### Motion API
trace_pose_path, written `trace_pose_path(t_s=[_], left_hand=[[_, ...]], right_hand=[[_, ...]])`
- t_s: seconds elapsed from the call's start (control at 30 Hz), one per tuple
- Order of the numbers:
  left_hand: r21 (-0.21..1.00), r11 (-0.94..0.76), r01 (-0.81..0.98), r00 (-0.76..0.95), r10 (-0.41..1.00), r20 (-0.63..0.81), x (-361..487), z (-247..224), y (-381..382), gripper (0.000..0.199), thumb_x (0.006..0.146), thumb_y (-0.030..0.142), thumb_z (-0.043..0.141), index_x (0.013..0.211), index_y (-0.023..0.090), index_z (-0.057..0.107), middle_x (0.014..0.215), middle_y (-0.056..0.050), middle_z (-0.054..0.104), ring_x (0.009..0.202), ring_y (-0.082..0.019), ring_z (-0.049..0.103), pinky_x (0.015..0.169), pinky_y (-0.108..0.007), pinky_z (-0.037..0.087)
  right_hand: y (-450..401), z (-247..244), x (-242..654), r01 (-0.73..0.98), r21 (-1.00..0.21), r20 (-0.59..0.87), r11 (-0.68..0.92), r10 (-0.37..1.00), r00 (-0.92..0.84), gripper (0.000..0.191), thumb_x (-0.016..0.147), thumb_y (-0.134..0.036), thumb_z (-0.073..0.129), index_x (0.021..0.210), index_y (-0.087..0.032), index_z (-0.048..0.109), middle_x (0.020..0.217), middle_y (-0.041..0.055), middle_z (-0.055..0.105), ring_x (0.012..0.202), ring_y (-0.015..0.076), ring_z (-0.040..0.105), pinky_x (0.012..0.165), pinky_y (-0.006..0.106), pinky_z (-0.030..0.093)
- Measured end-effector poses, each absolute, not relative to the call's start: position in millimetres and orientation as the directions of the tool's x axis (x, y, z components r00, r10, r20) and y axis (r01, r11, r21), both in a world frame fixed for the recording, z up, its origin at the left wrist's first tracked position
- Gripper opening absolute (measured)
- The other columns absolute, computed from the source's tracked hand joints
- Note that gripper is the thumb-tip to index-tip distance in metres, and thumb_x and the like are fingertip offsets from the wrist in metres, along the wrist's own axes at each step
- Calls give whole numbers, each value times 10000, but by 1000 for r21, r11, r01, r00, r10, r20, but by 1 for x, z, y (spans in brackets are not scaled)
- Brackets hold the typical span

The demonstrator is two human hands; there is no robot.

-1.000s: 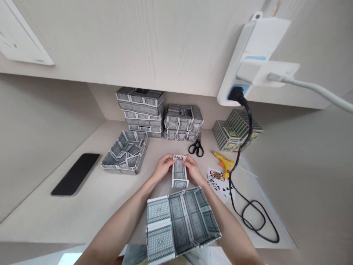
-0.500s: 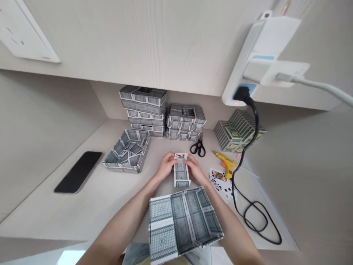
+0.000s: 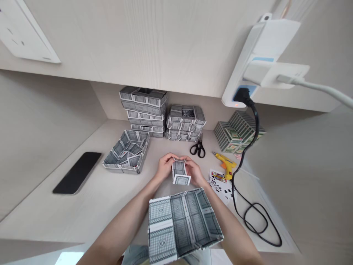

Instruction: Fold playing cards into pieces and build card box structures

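Observation:
A folded playing card, patterned back upward and its near end bent up, is held between my two hands above the desk. My left hand pinches its far left corner, fingers curled at the far edge. Along the far right side my right hand grips the same card; some of its fingers are hidden beneath. Close to my body, between my forearms, sits an open box made of playing cards, with a partly covered top.
A card tray holding folded cards lies left, near a phone. Card boxes are stacked at the back. Scissors, a yellow glue gun, loose cards and a black cable lie right.
The far end of the card, face showing before, is now folded up by my fingers. Both hands have shifted slightly closer together around it.

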State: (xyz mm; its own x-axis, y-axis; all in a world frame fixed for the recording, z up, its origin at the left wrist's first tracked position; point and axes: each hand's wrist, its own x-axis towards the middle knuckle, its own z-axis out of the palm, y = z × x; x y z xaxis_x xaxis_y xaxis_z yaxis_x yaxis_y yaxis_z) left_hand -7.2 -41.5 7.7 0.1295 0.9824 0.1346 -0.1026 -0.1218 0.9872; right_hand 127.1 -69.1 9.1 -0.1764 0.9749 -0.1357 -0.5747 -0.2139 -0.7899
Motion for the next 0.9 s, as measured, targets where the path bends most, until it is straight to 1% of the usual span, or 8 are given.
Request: trace_pose_path(t_s=[0.1,0.2,0.3,0.4,0.53,0.6,0.73,0.9], left_hand=[[982,-187,-37,111,975,191,-10,7,-42,150,710,188,462,707,155,609,676,8,597,599,-100,512,556,-201,393],[962,-268,42,187,948,256,-11,7,-42,179,733,174,439,741,162,617,735,-5,609,674,-113,539,620,-214,413],[934,-345,95,260,914,312,-12,8,-43,196,740,176,436,751,162,631,749,-16,598,721,-124,540,676,-228,414],[933,-355,64,284,902,324,-12,9,-42,236,758,199,403,769,153,634,766,-29,595,755,-138,538,712,-242,413],[965,-261,-3,223,941,255,-11,11,-42,316,796,261,362,996,162,585,907,-36,612,791,-142,541,724,-248,416],[977,-210,23,183,962,203,-9,11,-41,304,793,318,403,957,149,595,862,-36,617,757,-143,542,691,-243,418],[981,-171,90,191,970,152,-6,5,-36,261,736,361,516,737,120,617,705,-34,610,681,-143,541,631,-233,418],[961,-228,158,217,957,192,-7,-2,-33,300,750,396,504,715,126,629,673,-29,613,628,-129,529,576,-220,407]], right_hand=[[-66,8,128,-608,-734,-171,-302,949,-265,188,733,-339,496,859,-206,541,692,5,625,634,172,586,554,283,436],[-65,5,126,-565,-753,-223,-338,938,-264,268,755,-440,510,810,-179,545,663,20,625,631,168,589,562,281,438],[-65,2,123,-516,-811,-202,-275,960,-194,268,699,-421,608,770,-167,559,641,11,625,616,154,581,566,264,430],[-65,-1,121,-489,-847,-169,-207,978,-120,274,669,-429,633,741,-172,573,618,-4,621,592,147,571,560,260,422],[-63,-5,120,-440,-889,-123,-129,992,-41,287,683,-455,604,771,-182,588,627,-6,620,595,151,571,547,261,412],[-62,-8,121,-380,-921,-97,-89,995,0,294,682,-460,598,776,-181,593,630,-6,616,583,147,558,528,253,399],[-60,-12,123,-256,-966,-47,-27,996,72,297,671,-459,602,755,-175,596,607,-10,595,544,131,516,499,238,378],[-59,-11,125,-291,-955,-83,-65,995,50,275,638,-437,643,710,-184,564,605,-18,584,522,122,507,510,245,397]])
